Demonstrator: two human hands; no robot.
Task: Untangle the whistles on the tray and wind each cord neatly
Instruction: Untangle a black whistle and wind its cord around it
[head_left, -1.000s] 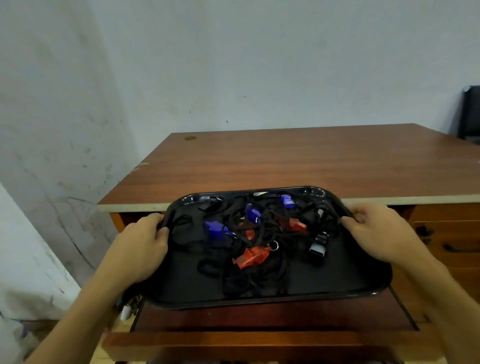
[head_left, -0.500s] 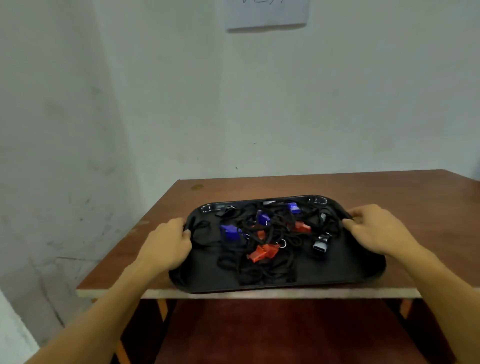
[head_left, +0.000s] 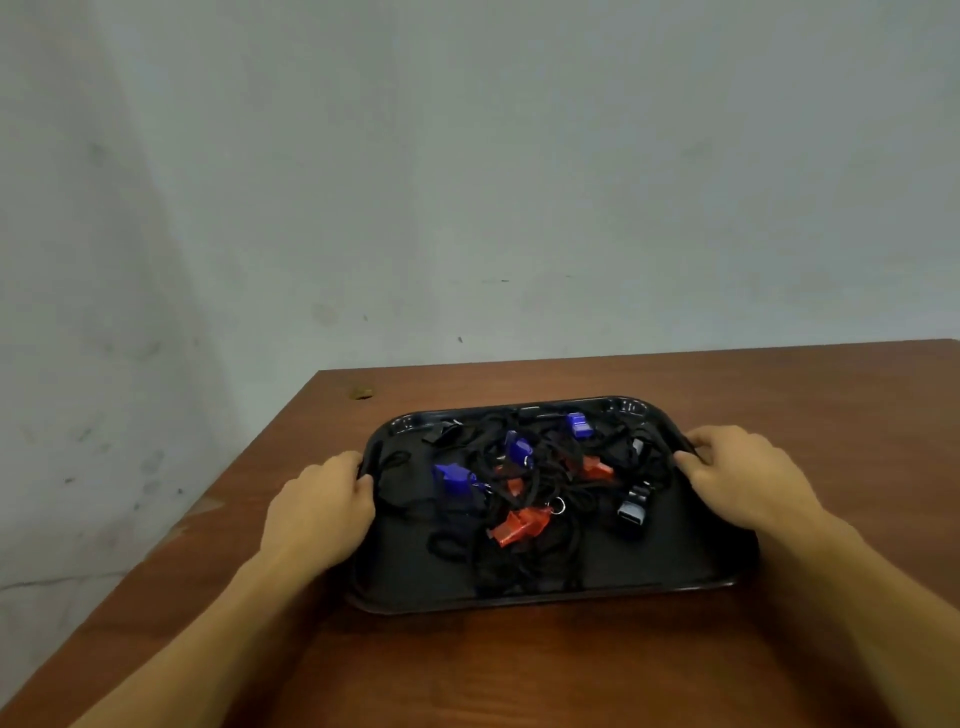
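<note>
Wall (head_left: 467, 182) fills the view beyond both hands, pale and scuffed. No notice or writing shows on it.

Table (head_left: 519, 665), brown wood, runs under and beyond both hands; a small dark mark sits well beyond the left hand near the far edge.

Tray (head_left: 701, 561), black plastic, lies flat on the table between the hands, long side toward the person. Judged: set close and square so both hands can reach the pile in the middle.

Left hand (head_left: 319, 512) grips the tray's left rim, fingers curled over the edge, thumb on the inside. Right hand (head_left: 748, 480) grips the right rim the same way, fingertips hooked over the lip. Both curl round the rim rather than lie flat; this looks like a carrying or steadying hold, with no cord pinched.

Cords (head_left: 524, 566), black, lie in one knotted heap midway between the hands, loops spilling toward the person's side. None looks wound, so the task seems at its very start.

Whistles, caught in the heap:
- red whistle (head_left: 519, 526) with a metal ring, central, nearest the person
- second red whistle (head_left: 597, 467), nearer the right hand
- blue whistle (head_left: 454, 478), nearer the left hand
- blue whistle (head_left: 518, 448), centre
- blue whistle (head_left: 578, 425), farthest from both hands
- black whistle (head_left: 632, 512), just inside the right hand

No brand or lettering can be read on tray or whistles; too small and blurred.
</note>
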